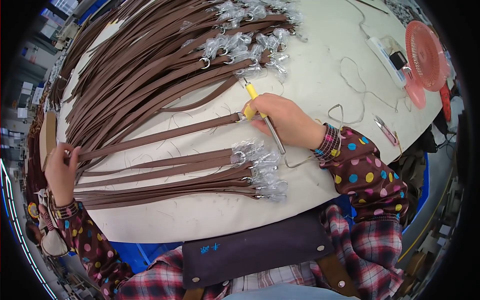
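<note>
Plastic wrapping (270, 174) on brown strap ends (241, 173)

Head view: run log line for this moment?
left hand: at left end of brown strap | right hand: holding yellow pen-like tool, at strap's right end | other straps: both sides

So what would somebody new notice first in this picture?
Probably the mass of long brown straps spread over the upper left of the pale table, with clear-plastic-wrapped metal hooks at their right ends. Next, perhaps, the round pink fan at upper right, and the yellow-and-silver pen-shaped tool in the right hand, near the middle.
</note>
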Tool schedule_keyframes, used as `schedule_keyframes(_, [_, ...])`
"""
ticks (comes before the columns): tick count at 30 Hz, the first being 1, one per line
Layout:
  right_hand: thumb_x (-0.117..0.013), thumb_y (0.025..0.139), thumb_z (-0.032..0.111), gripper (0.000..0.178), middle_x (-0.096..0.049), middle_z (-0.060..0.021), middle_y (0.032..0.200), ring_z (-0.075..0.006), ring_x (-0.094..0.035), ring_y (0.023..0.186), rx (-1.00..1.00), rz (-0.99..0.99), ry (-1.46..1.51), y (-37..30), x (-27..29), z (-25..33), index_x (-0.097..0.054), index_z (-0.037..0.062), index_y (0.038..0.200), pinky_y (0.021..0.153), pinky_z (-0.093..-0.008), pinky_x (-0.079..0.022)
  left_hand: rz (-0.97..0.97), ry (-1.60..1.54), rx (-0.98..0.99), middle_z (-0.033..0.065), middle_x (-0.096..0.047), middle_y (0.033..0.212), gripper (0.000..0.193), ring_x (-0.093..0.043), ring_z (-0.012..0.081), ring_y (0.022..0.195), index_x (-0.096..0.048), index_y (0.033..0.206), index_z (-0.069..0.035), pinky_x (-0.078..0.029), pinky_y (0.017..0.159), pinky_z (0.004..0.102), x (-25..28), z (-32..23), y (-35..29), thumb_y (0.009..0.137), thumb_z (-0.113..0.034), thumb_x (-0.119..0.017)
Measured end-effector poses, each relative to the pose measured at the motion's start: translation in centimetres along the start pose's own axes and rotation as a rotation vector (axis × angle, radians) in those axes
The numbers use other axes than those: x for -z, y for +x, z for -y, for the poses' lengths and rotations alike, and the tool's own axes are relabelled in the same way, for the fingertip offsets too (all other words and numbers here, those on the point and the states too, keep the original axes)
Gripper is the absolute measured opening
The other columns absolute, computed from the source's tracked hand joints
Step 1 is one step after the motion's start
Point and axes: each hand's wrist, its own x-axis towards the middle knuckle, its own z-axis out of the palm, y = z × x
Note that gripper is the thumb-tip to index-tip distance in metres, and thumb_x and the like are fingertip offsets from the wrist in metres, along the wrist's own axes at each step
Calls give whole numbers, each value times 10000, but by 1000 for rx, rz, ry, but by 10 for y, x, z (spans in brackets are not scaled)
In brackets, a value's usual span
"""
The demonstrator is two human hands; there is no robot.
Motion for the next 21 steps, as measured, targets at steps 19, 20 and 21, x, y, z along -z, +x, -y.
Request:
schedule_keyframes(19, [-601, 695, -47, 227, -558, -87, 776, -298, -545, 792, 87, 85, -19, -2, 9, -3, -532, 75, 874, 687, -385, -438, 681, -1073, -417, 95, -557, 935, 316, -552, 200, 714, -557, 1056, -55, -478, 660, 295, -53, -225, 39, 773, -84, -695])
schedule_keyframes(20, [-608, 701, -37, 219, -557, -87, 772, -298, -545, 793, 76, 80, -27, -2, 10, -4, -532, 76, 873, 687, -385, -436, 687, -1087, -404, 90, -557, 935, 312, -556, 198, 718, -557, 1057, -64, -479, 661, 296, -52, -226, 38, 773, -82, -687])
schedule_keyframes(21, [-615, 706, -27, 212, -556, -88, 769, -299, -545, 793, 71, 76, -33, -1, 11, -4, -532, 77, 872, 687, -386, -434, 690, -1098, -386, 84, -557, 935, 309, -559, 197, 722, -557, 1058, -73, -480, 663, 297, -50, -226, 37, 774, -79, -680])
